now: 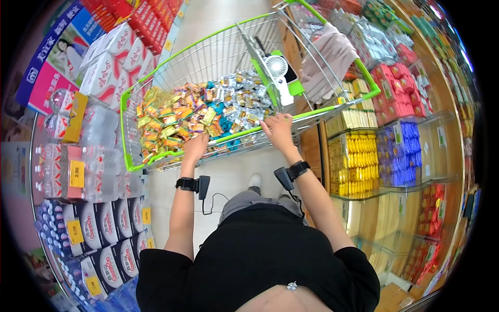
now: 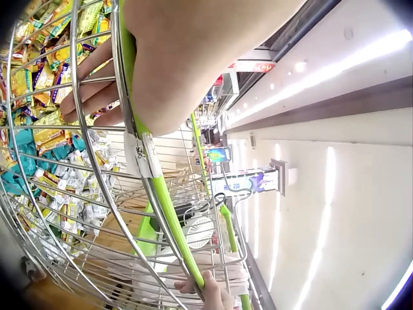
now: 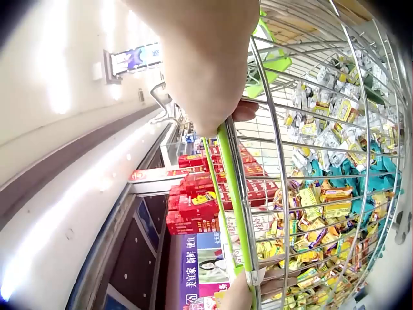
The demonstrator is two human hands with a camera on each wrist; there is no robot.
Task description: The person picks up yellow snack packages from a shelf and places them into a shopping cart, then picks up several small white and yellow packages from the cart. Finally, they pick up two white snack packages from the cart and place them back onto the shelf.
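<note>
A wire shopping cart with a green rim stands sideways before me. My left hand grips its near side rim, and in the left wrist view its fingers reach over into the basket. Farther right, my right hand holds the same rim, fingers curled over it. Inside lie many small wrapped candies: yellow and orange ones at the left, silver-white ones at the right, with teal wrappers between. A white handheld fan sits at the cart's right end, near a pale pink cloth draped there.
On the left stand bottled-water packs, white-and-red cartons and boxed drinks. Shelves on the right hold yellow packs, purple packs and red packs. Tiled floor runs along the aisle between.
</note>
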